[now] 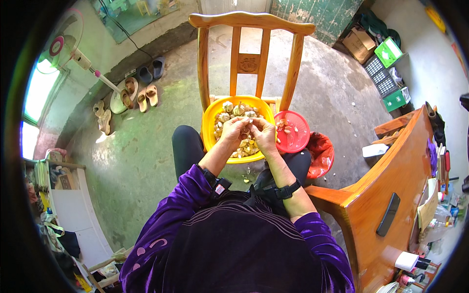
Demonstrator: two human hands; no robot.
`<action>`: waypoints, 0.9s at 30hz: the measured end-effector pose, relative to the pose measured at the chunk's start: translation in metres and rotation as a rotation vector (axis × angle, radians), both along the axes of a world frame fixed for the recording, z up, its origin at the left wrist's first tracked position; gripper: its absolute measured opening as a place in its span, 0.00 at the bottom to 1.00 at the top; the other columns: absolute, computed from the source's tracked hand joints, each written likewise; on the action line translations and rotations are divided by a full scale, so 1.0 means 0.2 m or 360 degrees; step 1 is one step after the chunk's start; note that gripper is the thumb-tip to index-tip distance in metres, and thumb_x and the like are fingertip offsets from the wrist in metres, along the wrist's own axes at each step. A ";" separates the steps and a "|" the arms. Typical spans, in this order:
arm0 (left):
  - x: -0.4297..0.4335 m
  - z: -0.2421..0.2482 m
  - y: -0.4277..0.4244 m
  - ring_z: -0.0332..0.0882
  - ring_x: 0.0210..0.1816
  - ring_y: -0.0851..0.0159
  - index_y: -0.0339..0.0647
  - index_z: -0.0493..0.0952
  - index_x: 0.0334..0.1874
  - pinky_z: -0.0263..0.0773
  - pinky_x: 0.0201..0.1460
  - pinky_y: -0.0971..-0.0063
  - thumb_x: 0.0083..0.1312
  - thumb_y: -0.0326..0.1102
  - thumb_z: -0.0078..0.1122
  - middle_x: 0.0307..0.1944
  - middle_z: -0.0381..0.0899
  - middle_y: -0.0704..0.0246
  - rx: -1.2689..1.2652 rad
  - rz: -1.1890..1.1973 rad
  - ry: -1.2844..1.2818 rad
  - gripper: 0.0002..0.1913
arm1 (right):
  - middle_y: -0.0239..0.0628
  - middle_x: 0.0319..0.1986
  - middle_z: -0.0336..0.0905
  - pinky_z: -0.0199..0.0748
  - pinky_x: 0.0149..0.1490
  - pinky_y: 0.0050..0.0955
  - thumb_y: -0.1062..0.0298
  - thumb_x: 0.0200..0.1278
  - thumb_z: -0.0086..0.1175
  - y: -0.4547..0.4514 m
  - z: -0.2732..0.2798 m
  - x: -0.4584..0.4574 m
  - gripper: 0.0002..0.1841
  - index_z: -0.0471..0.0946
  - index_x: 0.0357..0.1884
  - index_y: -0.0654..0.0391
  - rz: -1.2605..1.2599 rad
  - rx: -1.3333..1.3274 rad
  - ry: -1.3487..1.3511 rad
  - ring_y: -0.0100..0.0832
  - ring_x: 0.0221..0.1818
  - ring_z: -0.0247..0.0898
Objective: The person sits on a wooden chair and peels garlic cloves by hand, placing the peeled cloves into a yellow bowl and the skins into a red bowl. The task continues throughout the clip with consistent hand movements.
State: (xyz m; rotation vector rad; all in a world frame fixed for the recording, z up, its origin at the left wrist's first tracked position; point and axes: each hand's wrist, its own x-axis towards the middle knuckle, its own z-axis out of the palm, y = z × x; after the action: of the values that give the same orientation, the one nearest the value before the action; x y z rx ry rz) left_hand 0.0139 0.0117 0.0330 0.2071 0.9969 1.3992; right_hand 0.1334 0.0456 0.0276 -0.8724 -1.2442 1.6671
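My left hand (233, 129) and my right hand (264, 132) meet over a yellow plastic basin (208, 129), fingertips pinched together on a small pale piece that looks like a garlic clove (250, 120). Whole garlic bulbs (238, 109) lie in the far half of the basin. Loose cloves and papery skins (246, 148) fill the near part. Touching the basin's right side is a pink plastic strainer basket (301, 126) with several cloves (287, 129) in it. My fingers partly hide the piece they grip.
The basin rests on a wooden chair (252, 20) in front of my knees. A red-lined bin (322, 155) stands by my right knee. A wooden table (373, 216) with a phone (388, 214) is at right. Sandals (147, 98) and a fan (78, 58) are at left.
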 end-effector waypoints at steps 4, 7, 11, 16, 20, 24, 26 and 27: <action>-0.01 -0.06 0.02 0.71 0.23 0.75 0.46 0.75 0.33 0.62 0.22 0.82 0.62 0.32 0.58 0.23 0.75 0.77 0.0000 -0.0030 -0.0166 0.01 | 0.29 0.28 0.78 0.71 0.34 0.17 0.77 0.58 0.56 -0.03 0.00 -0.01 0.10 0.78 0.43 0.63 -0.0301 0.0661 -0.0406 0.18 0.27 0.72; 0.00 -0.09 0.01 0.67 0.19 0.75 0.45 0.74 0.30 0.60 0.19 0.81 0.62 0.33 0.58 0.19 0.72 0.76 -0.0051 0.0075 -0.0027 0.03 | 0.29 0.28 0.78 0.70 0.34 0.17 0.79 0.57 0.56 -0.03 0.01 -0.01 0.09 0.78 0.41 0.63 -0.0231 0.0640 -0.0291 0.18 0.28 0.72; -0.03 -0.09 0.01 0.65 0.17 0.75 0.44 0.73 0.28 0.58 0.17 0.81 0.62 0.33 0.58 0.18 0.70 0.75 -0.0212 0.0152 0.0114 0.06 | 0.31 0.30 0.78 0.70 0.35 0.18 0.79 0.55 0.56 0.02 -0.08 0.05 0.06 0.79 0.36 0.64 -0.0306 0.0619 -0.0247 0.18 0.30 0.72; -0.08 -0.11 -0.02 0.71 0.24 0.69 0.44 0.70 0.34 0.65 0.25 0.75 0.61 0.38 0.55 0.28 0.74 0.69 -0.0277 0.0210 -0.0049 0.07 | 0.27 0.25 0.76 0.68 0.31 0.16 0.79 0.57 0.53 0.08 -0.04 0.24 0.05 0.80 0.35 0.62 -0.0497 0.0479 -0.0341 0.16 0.24 0.68; -0.13 -0.13 -0.04 0.73 0.29 0.68 0.43 0.70 0.38 0.68 0.30 0.76 0.60 0.30 0.54 0.32 0.76 0.65 0.0077 0.0013 0.0042 0.06 | 0.30 0.27 0.76 0.70 0.35 0.22 0.78 0.56 0.53 0.17 0.10 0.60 0.06 0.79 0.35 0.61 -0.0989 0.0399 -0.0361 0.21 0.27 0.70; -0.10 0.00 -0.07 0.74 0.30 0.69 0.40 0.70 0.41 0.70 0.31 0.78 0.62 0.22 0.53 0.38 0.78 0.63 0.0293 -0.0012 0.0117 0.07 | 0.48 0.37 0.76 0.70 0.50 0.41 0.70 0.55 0.54 0.21 -0.10 1.04 0.08 0.80 0.35 0.62 -0.1114 0.0921 -0.2490 0.48 0.44 0.71; -0.08 0.00 -0.05 0.74 0.30 0.71 0.39 0.70 0.44 0.70 0.31 0.79 0.62 0.24 0.54 0.39 0.78 0.63 0.0426 -0.0067 0.0238 0.10 | 0.47 0.38 0.76 0.70 0.49 0.39 0.71 0.54 0.55 0.20 -0.01 0.96 0.08 0.80 0.35 0.63 -0.1097 0.1190 -0.2117 0.46 0.43 0.72; -0.07 -0.02 -0.06 0.74 0.30 0.71 0.39 0.70 0.46 0.70 0.31 0.80 0.62 0.24 0.55 0.39 0.78 0.63 0.0476 -0.0093 0.0300 0.11 | 0.47 0.38 0.76 0.71 0.49 0.38 0.72 0.54 0.55 0.17 0.02 0.89 0.08 0.80 0.35 0.63 -0.1071 0.1303 -0.1927 0.44 0.42 0.73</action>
State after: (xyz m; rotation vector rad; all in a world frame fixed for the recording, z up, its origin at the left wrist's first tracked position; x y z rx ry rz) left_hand -0.0007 -0.0009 0.0299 0.5948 0.9225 1.4908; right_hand 0.3121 0.0798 0.0317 -1.5427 -1.8529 -0.0985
